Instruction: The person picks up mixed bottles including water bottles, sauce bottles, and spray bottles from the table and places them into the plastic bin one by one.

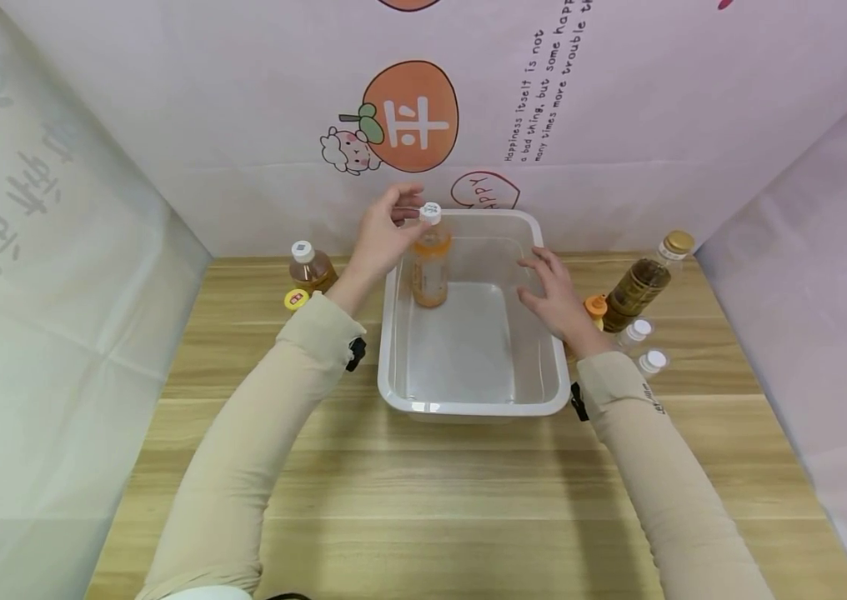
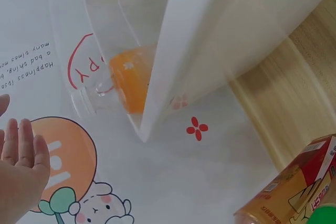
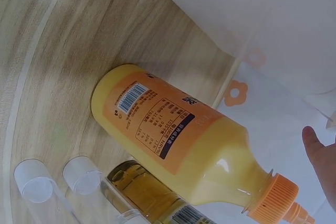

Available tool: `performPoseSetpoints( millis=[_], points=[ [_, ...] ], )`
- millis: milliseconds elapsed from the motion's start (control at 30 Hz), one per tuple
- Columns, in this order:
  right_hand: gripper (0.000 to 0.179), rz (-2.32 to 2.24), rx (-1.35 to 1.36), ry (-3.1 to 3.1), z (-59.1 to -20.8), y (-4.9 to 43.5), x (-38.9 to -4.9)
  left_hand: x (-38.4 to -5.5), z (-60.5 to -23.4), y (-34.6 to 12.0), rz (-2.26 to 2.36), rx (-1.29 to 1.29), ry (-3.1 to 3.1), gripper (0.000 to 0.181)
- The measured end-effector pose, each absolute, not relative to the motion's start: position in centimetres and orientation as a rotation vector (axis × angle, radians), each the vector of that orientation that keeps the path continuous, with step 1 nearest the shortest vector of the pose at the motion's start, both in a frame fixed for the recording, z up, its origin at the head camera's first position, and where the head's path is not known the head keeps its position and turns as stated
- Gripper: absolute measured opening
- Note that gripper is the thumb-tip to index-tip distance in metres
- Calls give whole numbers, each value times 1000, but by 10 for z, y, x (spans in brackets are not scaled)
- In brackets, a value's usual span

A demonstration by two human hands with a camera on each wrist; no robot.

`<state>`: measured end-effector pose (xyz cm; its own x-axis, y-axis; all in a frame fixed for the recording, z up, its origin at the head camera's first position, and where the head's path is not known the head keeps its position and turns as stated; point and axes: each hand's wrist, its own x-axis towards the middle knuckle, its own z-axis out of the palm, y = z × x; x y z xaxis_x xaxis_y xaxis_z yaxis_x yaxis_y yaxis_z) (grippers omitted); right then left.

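A bottle with an orange band and a white cap (image 1: 430, 265) stands in the far left corner of a white plastic bin (image 1: 473, 408). My left hand (image 1: 388, 233) is beside the cap, thumb and fingers spread around it in the head view. In the left wrist view, the fingers (image 2: 25, 145) look relaxed and apart from the bottle's neck (image 2: 94, 97). Over the bin's right rim is my right hand (image 1: 554, 292), its fingers loosely spread and holding nothing. In the right wrist view only a bit of that hand (image 3: 321, 161) shows, near a yellow squeeze bottle (image 3: 178, 129).
Left of the bin stand a tea-coloured bottle (image 1: 313, 268) and a yellow-capped container (image 1: 296, 300). To the right are a gold-capped dark bottle (image 1: 641, 287) and two white-capped clear containers, one in front (image 1: 652, 362). Printed white cloth walls (image 1: 243, 108) enclose the wooden table (image 1: 431, 500).
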<state>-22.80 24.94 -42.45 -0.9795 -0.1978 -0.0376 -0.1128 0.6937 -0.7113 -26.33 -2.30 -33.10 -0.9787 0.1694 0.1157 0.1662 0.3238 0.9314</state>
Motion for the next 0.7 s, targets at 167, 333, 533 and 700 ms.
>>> performPoseSetpoints(
  millis=[167, 333, 533, 700],
  points=[
    [50, -1164, -253, 2792, -424, 250, -227, -258, -327, -22, 1761, 368, 2518, 47],
    [50, -1167, -257, 2799, -425, 251, -227, -252, -323, -20, 1747, 407, 2469, 46],
    [50, -1175, -252, 2798, -426, 251, -228, -246, -321, -25, 1701, 462, 2477, 47],
    [50, -1172, -251, 2785, -426, 250, -228, -243, -321, -37, 1649, 504, 2498, 47]
  ],
)
